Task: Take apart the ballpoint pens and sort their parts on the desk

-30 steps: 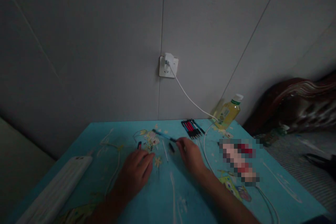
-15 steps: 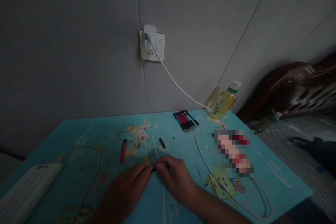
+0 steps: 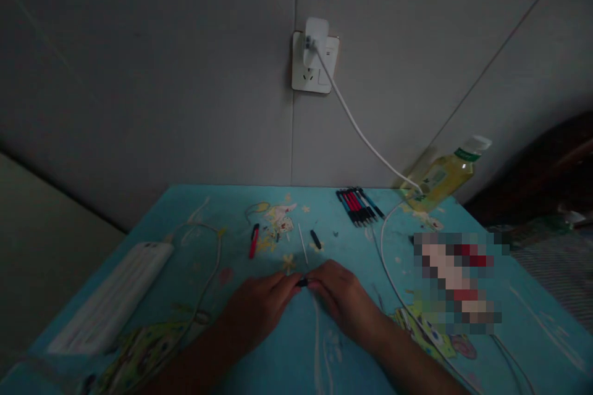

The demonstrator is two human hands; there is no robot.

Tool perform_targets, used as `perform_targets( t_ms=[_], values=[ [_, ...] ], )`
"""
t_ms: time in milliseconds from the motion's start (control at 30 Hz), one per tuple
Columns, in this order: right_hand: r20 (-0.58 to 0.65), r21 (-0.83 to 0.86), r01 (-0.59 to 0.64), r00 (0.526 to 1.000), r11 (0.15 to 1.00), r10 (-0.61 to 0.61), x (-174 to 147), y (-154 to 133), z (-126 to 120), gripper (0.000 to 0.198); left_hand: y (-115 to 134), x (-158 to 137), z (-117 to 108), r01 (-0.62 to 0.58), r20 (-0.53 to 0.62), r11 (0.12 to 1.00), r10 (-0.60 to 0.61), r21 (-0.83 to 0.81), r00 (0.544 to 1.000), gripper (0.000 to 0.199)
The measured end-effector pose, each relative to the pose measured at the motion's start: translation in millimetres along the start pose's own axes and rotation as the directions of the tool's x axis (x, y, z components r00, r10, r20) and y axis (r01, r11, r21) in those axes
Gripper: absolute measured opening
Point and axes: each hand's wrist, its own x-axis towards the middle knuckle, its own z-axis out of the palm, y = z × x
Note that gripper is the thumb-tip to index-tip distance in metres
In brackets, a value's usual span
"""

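Head view: compared with a second ago, the left hand (image 3: 259, 303) and right hand (image 3: 349, 303) are now together, on the near side of the thin white stick (image 3: 302, 242). Fingers of both look pinched on a short dark cylindrical piece (image 3: 302, 282), mostly hidden. The slim red-and-black pen (image 3: 254, 241) lies free left of the stick, the stubby black tube (image 3: 315, 239) just right. Seems like two-handed fiddling with that piece now, imo.
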Motion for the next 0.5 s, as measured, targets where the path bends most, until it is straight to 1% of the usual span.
perform_targets(
  t_ms=[67,133,233,367,500],
  values=[
    [-0.001,-0.003,0.025,1.000,1.000,-0.025,0.9,0.0,-1.5,0.024,0.1,1.8,-1.6,0.026,0.025,1.000,-0.026,-0.017,0.999,0.029],
    [-0.011,0.003,0.026,1.000,1.000,-0.025,1.2,-0.3,-2.0,0.023,0.6,3.0,-2.9,0.044,0.045,0.999,-0.042,-0.030,0.998,0.027],
    [-0.033,0.065,-0.033,0.999,0.997,0.036,1.0,-0.6,-0.8,0.021,3.4,4.3,-5.1,0.053,0.065,0.998,-0.051,-0.037,0.997,0.027],
    [-0.059,0.139,-0.109,0.991,0.984,0.118,1.3,-0.5,1.7,0.020,6.7,4.9,-7.5,0.059,0.062,0.998,-0.058,-0.024,0.996,0.027],
    [-0.081,0.157,-0.075,0.993,0.985,0.088,2.7,0.6,3.2,0.017,6.2,4.9,-9.3,0.073,0.082,0.997,-0.070,-0.038,0.994,0.027]
  ],
)
